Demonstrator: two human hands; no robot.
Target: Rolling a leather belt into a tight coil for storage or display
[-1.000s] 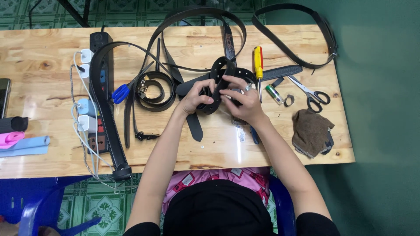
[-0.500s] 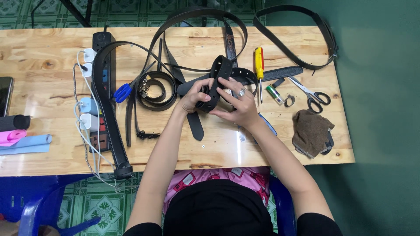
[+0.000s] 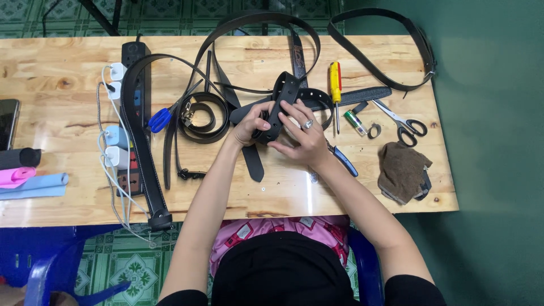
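Both my hands meet over the middle of the wooden table (image 3: 68, 85) on a black leather belt (image 3: 285, 93). My left hand (image 3: 253, 123) grips the belt's lower end from the left. From the right, my right hand (image 3: 303, 139), with a ring on one finger, pinches the same strap. The belt loops upward and to the right of my hands. Several other black belts lie spread around, one coiled (image 3: 205, 116) just left of my left hand.
A yellow-handled screwdriver (image 3: 335, 85), a small green cylinder (image 3: 355, 122), scissors (image 3: 403, 123) and a brown cloth (image 3: 403, 171) lie to the right. Blue-handled pliers (image 3: 342, 160) rest under my right wrist. A power strip (image 3: 131, 113) with chargers lies left, pink and blue rolls (image 3: 22, 180) at the far left edge.
My hands have turned and lifted the belt's strap so it now stands more upright between them; the rest of the table is unchanged.
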